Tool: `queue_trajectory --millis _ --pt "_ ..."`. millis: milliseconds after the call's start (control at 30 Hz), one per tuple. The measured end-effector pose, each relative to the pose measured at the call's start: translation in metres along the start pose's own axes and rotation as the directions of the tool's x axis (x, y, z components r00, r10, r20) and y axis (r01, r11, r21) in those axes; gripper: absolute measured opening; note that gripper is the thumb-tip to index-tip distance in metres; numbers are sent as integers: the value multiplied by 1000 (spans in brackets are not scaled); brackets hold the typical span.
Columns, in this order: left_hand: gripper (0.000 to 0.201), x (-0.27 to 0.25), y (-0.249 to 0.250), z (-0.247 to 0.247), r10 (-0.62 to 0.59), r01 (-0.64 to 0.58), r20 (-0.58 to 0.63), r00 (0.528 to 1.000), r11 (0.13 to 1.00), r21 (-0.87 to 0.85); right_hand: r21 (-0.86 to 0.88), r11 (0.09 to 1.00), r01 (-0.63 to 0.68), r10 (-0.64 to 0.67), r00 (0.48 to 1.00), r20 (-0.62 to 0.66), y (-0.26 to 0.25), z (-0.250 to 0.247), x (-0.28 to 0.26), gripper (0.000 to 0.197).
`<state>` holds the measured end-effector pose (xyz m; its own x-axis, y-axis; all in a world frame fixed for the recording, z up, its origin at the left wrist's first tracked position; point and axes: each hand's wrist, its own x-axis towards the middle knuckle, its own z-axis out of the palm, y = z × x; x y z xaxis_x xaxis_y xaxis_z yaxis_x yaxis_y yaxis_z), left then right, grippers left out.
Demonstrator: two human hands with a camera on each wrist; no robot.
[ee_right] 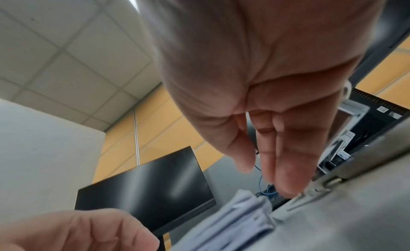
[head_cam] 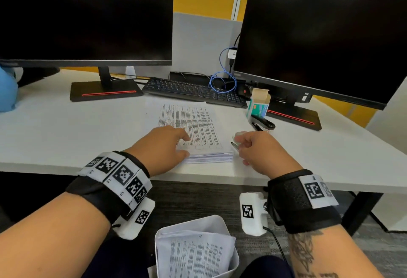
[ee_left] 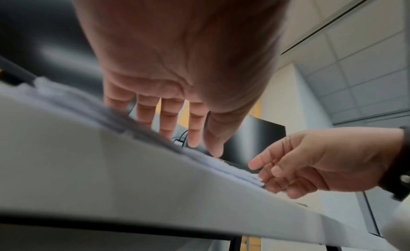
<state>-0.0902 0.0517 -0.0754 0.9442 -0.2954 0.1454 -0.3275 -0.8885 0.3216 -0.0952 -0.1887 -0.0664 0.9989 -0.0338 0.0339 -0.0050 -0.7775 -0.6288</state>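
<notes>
Because the stack of printed sheets (head_cam: 198, 123) lies close to the near edge of the desk (head_cam: 88, 128), squarely before the person, it is reached by both hands without stretching.

The left hand (head_cam: 163, 145) is laid on the top sheet. Its fingers (ee_left: 168, 117) are extended and released, the thumb is set at the near edge of the pile, and nothing is grasped. It is judged that the sheets are pinned down in this way so that the pile is kept from sliding while its near right corner is worked.

The right hand (head_cam: 262, 152) is held just beside that corner. Its fingers (ee_right: 279, 158) are loosely bent, with the tips brought down at a small metal tool (head_cam: 234, 145), taken to be a staple remover, which is found between the hand and the paper. Whether the tool is pinched or merely touched cannot be told, as the contact is hidden in the head view and blurred in the wrist views.

A black stapler (head_cam: 264, 123) and an opened staple box (head_cam: 258, 105) are noted beyond the right hand, within easy reach. This placement is consistent with fastening work on the sheets.

A white bin (head_cam: 220, 220) holding printed sheets is noted below the desk edge, between the forearms. It is presumably placed there so that sheets can be dropped in directly.
</notes>
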Motion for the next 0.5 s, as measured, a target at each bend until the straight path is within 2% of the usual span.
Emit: queue_trajectory --millis 33,100,167,200,300,400,500 --pt "45 1 -4 3 -11 11 21 1000 1000 9 -11 1000 -4 4 1000 -22 0 2 1 37" --pt "50 3 -10 7 -24 23 60 998 1000 21 -25 1000 -15 11 989 -147 1 -1 3 35" --pt "50 5 -15 9 -28 25 102 994 999 25 -104 993 -51 23 966 -257 3 -9 5 35" --pt "49 6 -16 9 -28 25 116 993 999 32 -173 981 -85 36 963 -268 5 -14 6 36" --pt "48 10 -15 2 -49 35 158 986 996 86 -386 909 -156 80 975 -206 7 -23 15 39" --pt "55 18 -10 -7 -66 26 202 977 981 192 -561 811 -164 110 985 -130 4 -30 24 41" --pt "59 28 -4 -15 -75 22 215 974 971 240 -645 738 -199 162 980 -117 5 -36 43 37"
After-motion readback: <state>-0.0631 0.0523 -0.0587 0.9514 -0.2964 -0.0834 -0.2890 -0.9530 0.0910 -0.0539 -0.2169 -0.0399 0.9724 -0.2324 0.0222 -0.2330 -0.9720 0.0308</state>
